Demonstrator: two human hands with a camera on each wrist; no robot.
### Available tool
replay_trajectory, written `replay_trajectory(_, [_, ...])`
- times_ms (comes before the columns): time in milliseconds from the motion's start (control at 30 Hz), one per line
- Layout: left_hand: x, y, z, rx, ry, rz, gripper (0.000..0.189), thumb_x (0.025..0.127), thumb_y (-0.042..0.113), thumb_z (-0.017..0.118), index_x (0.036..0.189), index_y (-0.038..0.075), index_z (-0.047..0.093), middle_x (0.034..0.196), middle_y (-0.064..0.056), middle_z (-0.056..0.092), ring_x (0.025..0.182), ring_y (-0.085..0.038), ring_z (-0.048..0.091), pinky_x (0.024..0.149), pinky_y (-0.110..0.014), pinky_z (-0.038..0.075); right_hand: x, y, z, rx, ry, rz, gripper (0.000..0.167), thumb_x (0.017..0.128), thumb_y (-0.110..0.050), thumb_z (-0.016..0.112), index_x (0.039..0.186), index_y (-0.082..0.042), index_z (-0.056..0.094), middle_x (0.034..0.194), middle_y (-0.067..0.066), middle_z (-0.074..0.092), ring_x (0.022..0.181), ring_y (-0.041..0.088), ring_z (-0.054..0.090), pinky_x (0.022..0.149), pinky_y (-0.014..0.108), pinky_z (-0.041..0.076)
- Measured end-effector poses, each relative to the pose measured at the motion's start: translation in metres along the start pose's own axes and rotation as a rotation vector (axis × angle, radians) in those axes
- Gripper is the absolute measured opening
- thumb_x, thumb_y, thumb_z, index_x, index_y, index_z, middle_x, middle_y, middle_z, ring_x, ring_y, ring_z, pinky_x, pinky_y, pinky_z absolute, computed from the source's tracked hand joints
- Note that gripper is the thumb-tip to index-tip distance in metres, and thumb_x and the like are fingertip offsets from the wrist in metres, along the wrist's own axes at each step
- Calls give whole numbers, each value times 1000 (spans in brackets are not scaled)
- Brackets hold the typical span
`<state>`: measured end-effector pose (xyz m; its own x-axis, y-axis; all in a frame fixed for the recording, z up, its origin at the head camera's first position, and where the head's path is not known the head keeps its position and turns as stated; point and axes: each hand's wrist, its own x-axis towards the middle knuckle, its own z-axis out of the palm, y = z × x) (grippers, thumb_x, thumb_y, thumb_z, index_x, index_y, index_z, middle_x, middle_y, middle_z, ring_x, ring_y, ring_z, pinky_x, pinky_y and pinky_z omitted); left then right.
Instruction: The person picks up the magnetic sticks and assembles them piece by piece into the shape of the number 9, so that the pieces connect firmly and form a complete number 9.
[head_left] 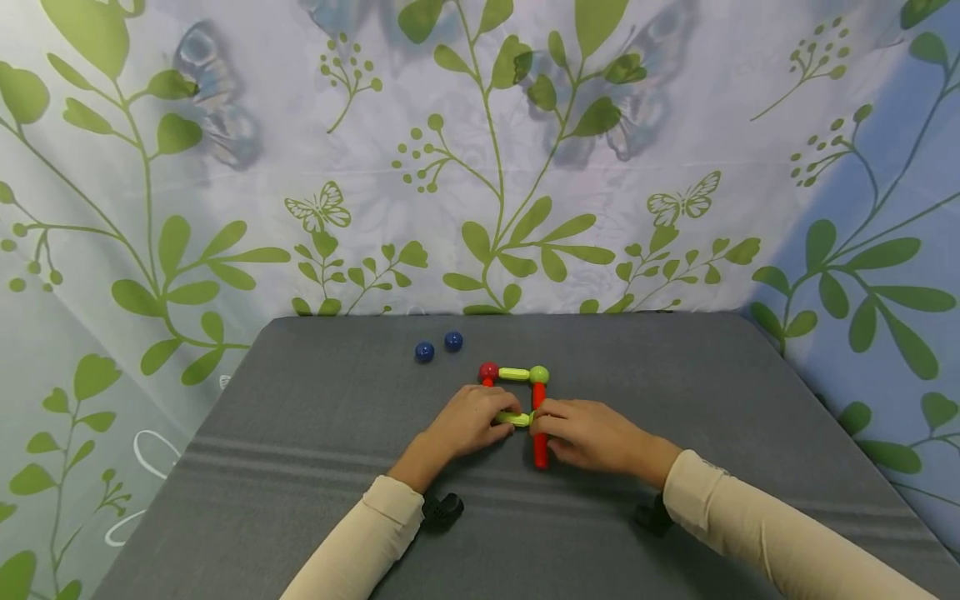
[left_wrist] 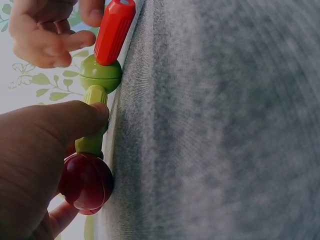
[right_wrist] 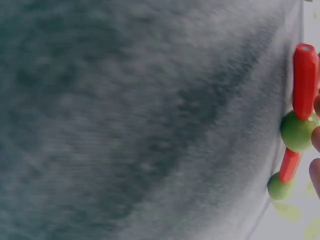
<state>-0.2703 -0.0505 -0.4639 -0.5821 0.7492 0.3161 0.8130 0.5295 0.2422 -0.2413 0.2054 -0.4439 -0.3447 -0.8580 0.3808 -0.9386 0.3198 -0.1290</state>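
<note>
A frame of plastic rods and balls lies flat before me. Its far side is a yellow-green rod [head_left: 514,374] between a red ball [head_left: 489,371] and a green ball [head_left: 539,375]. My left hand [head_left: 467,421] pinches the near yellow-green rod [left_wrist: 90,144], beside a second red ball [left_wrist: 89,182] that the head view hides. At that rod's other end sits another green ball [left_wrist: 100,75], from which a red rod [head_left: 541,452] sticks out toward me. Over this ball and rod is my right hand [head_left: 596,435], its fingers loosely bent; contact is unclear.
Two dark blue balls, one nearer [head_left: 424,352] and one farther [head_left: 453,341], lie left of the frame on the grey cloth-covered table [head_left: 337,417]. A patterned curtain [head_left: 360,158] hangs behind the table's far edge.
</note>
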Motion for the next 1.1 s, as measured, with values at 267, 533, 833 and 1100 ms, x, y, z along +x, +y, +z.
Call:
replay_trajectory(267, [0,-1,2,-8,-2,-6,18,93,21,76,110,17,71,103,6,69,89,-10,64,87,-35,49,-2,8,-1,65,24,93,37,85,-3,79,117,-14,67,109,-5,59,86,12,62,74,28,53])
replay_trajectory(533, [-1,0,0,-24,35,2,16,91,20,78,106,16,72,101,5,69,87,-11,63,85,-34,50,0,10,0,74,37,99,36,84,-5,80,117,-15,68,107,-5,60,85,12,62,74,27,52])
replay_trajectory(833, [-10,-9,-17,-77,100,-43,18,92,18,77,107,11,72,101,-2,70,81,-16,62,79,-34,50,6,15,0,60,32,110,33,85,-9,80,116,-14,68,109,-3,61,84,13,63,72,28,53])
replay_trajectory(1100, [-24,-24,-40,-78,149,-148,17,92,17,76,108,10,72,105,1,69,95,-17,65,84,-35,52,16,19,4,53,22,96,31,87,-11,78,116,-14,67,109,-1,62,86,12,62,73,30,53])
